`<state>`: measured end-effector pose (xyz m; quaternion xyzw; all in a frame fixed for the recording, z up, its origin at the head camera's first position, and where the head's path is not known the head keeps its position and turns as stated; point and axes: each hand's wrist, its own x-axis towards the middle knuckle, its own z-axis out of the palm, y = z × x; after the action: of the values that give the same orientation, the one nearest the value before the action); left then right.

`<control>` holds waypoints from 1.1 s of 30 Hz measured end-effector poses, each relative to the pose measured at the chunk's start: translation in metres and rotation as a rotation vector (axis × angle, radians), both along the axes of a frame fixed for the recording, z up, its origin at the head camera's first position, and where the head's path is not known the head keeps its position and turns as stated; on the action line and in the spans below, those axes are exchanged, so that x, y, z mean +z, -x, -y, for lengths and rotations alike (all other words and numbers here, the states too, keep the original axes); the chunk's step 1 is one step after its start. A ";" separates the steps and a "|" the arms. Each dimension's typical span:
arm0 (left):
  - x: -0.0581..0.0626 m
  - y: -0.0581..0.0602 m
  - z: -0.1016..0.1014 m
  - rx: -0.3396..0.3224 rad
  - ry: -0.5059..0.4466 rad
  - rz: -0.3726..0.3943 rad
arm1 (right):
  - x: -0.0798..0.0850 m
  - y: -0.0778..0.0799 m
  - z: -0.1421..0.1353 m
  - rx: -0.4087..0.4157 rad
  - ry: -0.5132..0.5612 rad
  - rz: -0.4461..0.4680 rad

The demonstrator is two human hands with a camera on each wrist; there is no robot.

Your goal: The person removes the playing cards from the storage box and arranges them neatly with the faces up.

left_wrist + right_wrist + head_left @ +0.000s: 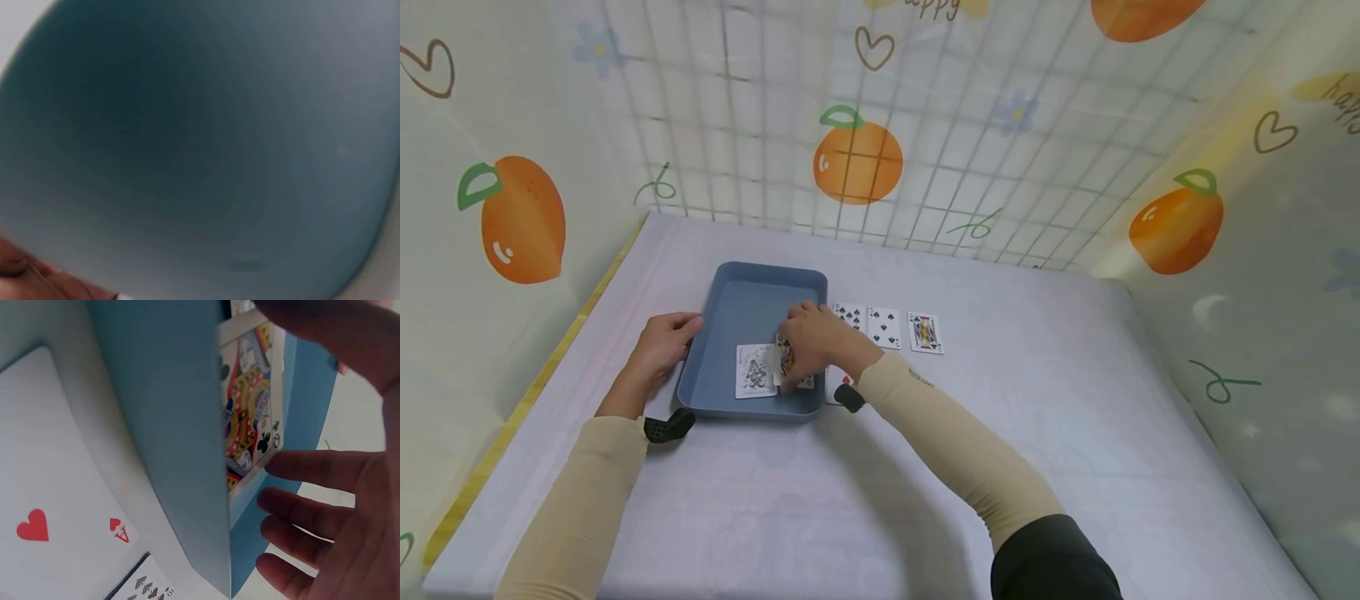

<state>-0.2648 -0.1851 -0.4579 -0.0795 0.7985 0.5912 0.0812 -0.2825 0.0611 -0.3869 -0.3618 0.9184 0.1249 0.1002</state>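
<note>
My right hand [816, 337] is over the right part of a blue tray [748, 304]. Its thumb and index finger [319, 467] pinch a queen of clubs [247, 406] by its edges, the card tilted inside the tray. A joker card [754, 372] lies flat to the left of the queen. Part of another card [807, 382] shows under the right hand, its face mostly hidden. At the tray's left side my left hand [658, 346] holds the rim with thumb and fingers. The left wrist view is mostly filled by the blurred tray wall [206, 150].
Just right of the tray, an ace of hearts [62, 481] lies on the table, partly covered by my right wrist in the head view. Behind it stand in a row a ten of spades [848, 314], another spade card [884, 327] and a face card [926, 333]. A grid [925, 200] backs the table.
</note>
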 end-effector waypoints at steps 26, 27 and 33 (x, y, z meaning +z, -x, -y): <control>0.005 -0.002 -0.005 -0.002 0.006 0.015 | 0.028 0.001 -0.023 -0.017 0.093 -0.036; 0.005 -0.003 -0.005 -0.002 0.003 0.015 | 0.029 0.001 -0.023 -0.016 0.100 -0.037; 0.003 -0.003 -0.005 -0.004 0.007 0.018 | 0.038 -0.001 -0.028 -0.025 0.114 -0.043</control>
<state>-0.2618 -0.1806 -0.4545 -0.0835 0.7998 0.5876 0.0895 -0.2813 0.0891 -0.3487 -0.3528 0.9303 0.0789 0.0614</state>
